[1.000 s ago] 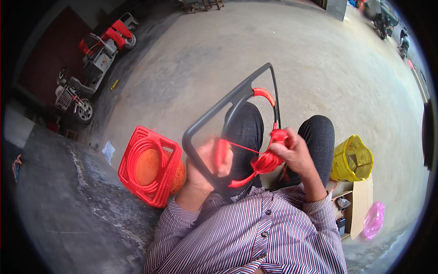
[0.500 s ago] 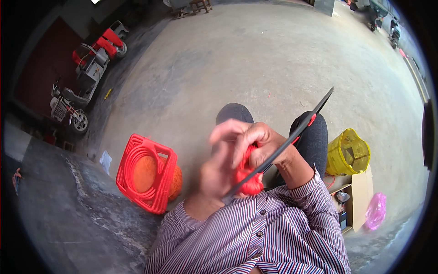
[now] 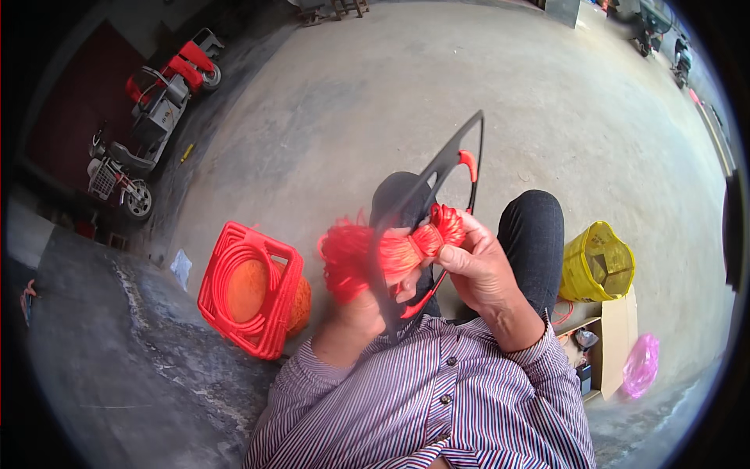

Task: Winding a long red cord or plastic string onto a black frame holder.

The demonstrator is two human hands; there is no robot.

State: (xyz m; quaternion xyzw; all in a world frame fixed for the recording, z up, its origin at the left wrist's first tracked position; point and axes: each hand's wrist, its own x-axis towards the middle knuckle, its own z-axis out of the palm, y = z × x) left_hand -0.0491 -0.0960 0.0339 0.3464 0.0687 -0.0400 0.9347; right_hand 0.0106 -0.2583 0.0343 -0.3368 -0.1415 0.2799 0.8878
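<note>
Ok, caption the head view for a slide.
Left hand and right hand gripping a red cord bundle at a black frame, with stacked red frames at left.

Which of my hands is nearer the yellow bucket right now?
Right: the right hand is left of the yellow bucket, not touching it; the left hand is farther left.

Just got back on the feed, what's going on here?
A person holds a bundle of red cord in both hands. The left hand has its loose, looped end; the right hand pinches the tied end. A black frame crosses it. Red frames stand left, a yellow bucket right.
</note>
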